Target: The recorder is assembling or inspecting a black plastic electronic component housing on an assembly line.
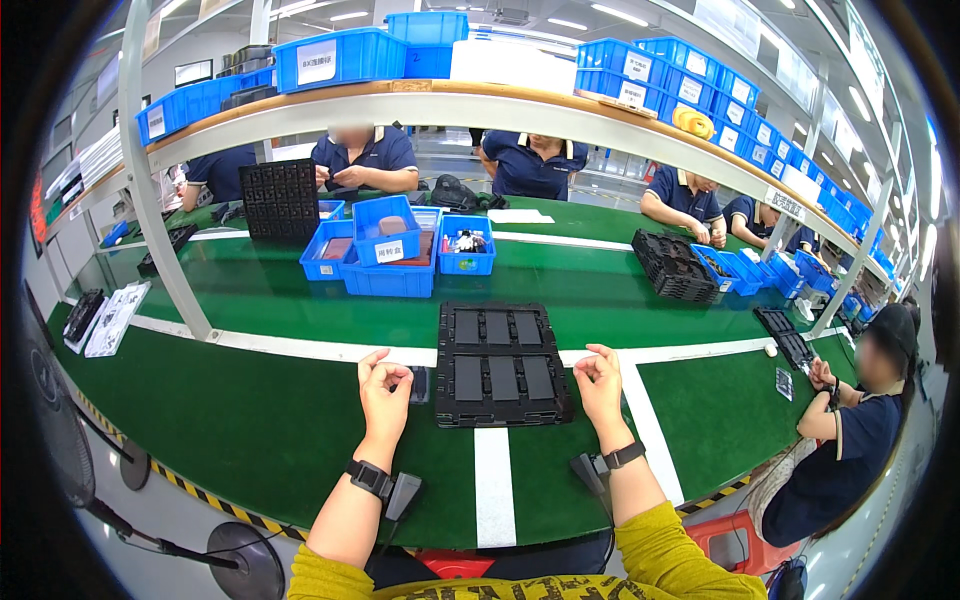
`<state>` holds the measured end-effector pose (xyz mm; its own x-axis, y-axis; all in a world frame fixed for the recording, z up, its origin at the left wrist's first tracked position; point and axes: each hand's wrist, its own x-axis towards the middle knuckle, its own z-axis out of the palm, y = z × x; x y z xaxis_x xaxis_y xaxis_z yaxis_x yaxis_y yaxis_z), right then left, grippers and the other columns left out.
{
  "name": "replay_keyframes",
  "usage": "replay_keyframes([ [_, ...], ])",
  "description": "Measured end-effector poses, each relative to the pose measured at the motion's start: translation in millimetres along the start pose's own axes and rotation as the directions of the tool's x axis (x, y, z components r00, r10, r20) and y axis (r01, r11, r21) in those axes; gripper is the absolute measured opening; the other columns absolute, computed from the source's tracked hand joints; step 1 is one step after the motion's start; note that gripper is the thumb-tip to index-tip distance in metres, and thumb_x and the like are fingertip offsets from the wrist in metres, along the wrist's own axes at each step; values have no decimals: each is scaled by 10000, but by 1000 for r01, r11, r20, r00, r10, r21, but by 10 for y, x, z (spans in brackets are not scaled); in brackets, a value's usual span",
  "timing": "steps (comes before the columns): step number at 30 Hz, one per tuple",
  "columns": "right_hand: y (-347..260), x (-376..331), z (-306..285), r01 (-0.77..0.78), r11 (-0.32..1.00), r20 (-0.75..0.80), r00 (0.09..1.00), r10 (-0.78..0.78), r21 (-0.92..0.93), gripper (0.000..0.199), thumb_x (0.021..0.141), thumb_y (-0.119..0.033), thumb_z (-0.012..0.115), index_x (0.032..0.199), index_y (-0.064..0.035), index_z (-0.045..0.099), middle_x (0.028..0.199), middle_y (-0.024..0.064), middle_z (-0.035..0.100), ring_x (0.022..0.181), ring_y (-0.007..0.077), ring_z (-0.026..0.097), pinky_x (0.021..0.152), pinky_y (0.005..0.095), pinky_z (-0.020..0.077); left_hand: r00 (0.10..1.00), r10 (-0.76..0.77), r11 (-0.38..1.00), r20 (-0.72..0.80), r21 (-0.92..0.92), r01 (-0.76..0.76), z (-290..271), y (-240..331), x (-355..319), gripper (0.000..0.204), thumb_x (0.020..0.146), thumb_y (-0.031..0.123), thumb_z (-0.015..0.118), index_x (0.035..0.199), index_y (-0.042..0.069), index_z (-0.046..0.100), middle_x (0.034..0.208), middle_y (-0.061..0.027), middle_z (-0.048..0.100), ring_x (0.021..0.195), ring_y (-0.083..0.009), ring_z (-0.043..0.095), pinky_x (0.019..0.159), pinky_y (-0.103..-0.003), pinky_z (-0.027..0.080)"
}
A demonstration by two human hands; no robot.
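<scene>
A black plastic tray (548, 408) lies on the green bench in front of me, with several flat dark rectangular pieces (506, 378) set in its compartments. My left hand (384, 396) is raised to the left of the tray, thumb and forefinger brought together in a ring, with nothing visible in the pinch. Just beside it rests a small dark, glossy rectangular piece (420, 386). On the tray's right, my right hand (600, 386) makes a similar empty pinch. Neither hand touches the tray. Each wrist wears a black strap with a dark block (403, 494) attached.
Blue bins (392, 278) stand beyond the tray, below a shelf (425, 100) loaded with more bins. Stacked black trays (672, 268) lie at far right. A shelf post (165, 220) rises at left. Co-workers sit across the bench, and one person (845, 450) sits at my right.
</scene>
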<state>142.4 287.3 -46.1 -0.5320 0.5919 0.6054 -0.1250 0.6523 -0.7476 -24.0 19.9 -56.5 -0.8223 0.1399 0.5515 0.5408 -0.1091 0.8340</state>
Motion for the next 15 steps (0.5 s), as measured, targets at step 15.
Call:
replay_keyframes([
  [15, -30, 0, -8, -23, 1000, 14, 1000, 23, -2, 122, 685, 134, 554, 734, 25, 529, 1086, 104, 429, 815, 132, 528, 641, 204, 480, 999, -26, 999, 30, -44, 27, 11, 13, -2, 81, 705, -91, 570, 742, -19, 568, 1138, -114, 393, 836, -152, 554, 724, -258, 483],
])
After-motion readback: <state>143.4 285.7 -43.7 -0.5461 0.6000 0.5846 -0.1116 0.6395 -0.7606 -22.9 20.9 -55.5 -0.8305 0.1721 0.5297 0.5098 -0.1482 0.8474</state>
